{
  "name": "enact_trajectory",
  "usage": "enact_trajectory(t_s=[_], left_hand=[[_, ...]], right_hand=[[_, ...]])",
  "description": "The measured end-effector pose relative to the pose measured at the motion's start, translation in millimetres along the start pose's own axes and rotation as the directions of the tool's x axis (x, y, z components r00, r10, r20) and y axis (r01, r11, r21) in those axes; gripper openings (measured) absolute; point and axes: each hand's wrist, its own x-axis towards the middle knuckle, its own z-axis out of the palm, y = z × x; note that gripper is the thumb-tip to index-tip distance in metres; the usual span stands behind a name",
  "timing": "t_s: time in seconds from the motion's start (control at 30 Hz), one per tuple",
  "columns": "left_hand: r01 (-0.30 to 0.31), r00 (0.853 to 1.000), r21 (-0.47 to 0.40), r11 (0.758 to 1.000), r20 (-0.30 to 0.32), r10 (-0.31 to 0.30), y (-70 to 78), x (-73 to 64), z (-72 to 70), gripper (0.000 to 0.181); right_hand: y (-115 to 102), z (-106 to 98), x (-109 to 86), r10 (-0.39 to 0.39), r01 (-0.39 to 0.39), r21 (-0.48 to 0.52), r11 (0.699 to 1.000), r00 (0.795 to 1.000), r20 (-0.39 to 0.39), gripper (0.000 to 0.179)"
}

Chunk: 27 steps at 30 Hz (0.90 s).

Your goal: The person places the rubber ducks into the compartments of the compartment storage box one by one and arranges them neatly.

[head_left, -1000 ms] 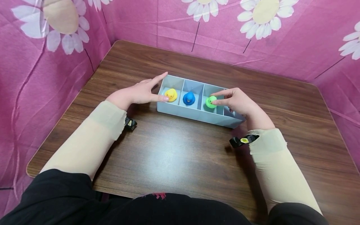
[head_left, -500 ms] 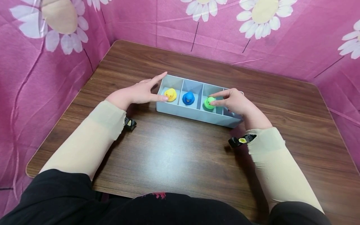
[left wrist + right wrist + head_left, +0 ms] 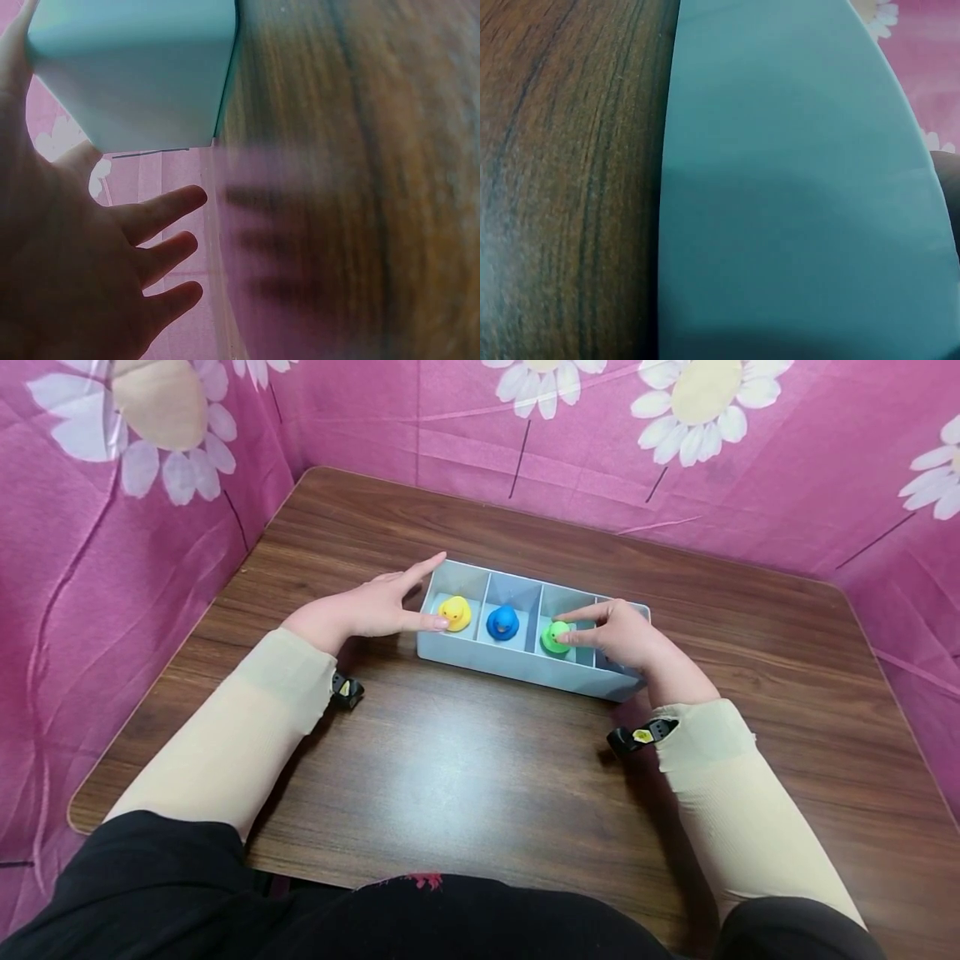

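A long light-grey divided box [image 3: 525, 670] stands on the table. In its left compartment sits a yellow rubber duck [image 3: 455, 612], and a blue rubber duck [image 3: 503, 623] occupies the one beside it. My left hand [image 3: 375, 603] spans the box's left end, thumb over the front rim by the yellow duck, forefinger at the far corner. The left wrist view shows its other fingers [image 3: 169, 251] spread and straight below the box. Between thumb and forefinger my right hand [image 3: 626, 631] pinches a green rubber duck [image 3: 554, 639] low in the third compartment; the rightmost compartment is mostly hidden by this hand.
The brown wooden table [image 3: 450, 777] extends around the box on all sides. Pink cloth [image 3: 420, 435] with white daisies hangs behind the table and at its sides. A black wrist camera [image 3: 347, 691] sits at the left cuff, another black camera [image 3: 641, 737] at the right.
My right hand has shifted slightly left and the green duck sits a little further left and lower within its compartment. The left hand and the other two ducks keep their places.
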Motion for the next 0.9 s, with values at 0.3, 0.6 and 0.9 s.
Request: enact_trajectory(t_s=[0.3, 0.6, 0.9], left_hand=[[0.003, 1.0, 0.0, 1.0, -0.005, -0.003, -0.2, -0.6, 0.6, 0.102], [0.005, 1.0, -0.004, 1.0, -0.008, -0.005, 1.4, -1.3, 0.6, 0.101], [0.006, 1.0, -0.004, 1.0, -0.004, -0.006, 1.1, -1.8, 0.5, 0.101]], right_hand=[[0.5, 1.0, -0.1, 0.016, -0.016, 0.0, 1.0, 1.0, 0.019, 0.04], [-0.3, 0.2, -0.6, 0.029, -0.029, -0.001, 1.0, 0.999, 0.017, 0.04], [-6.1, -4.2, -4.2, 0.028, -0.027, -0.014, 1.0, 0.999, 0.045, 0.042]])
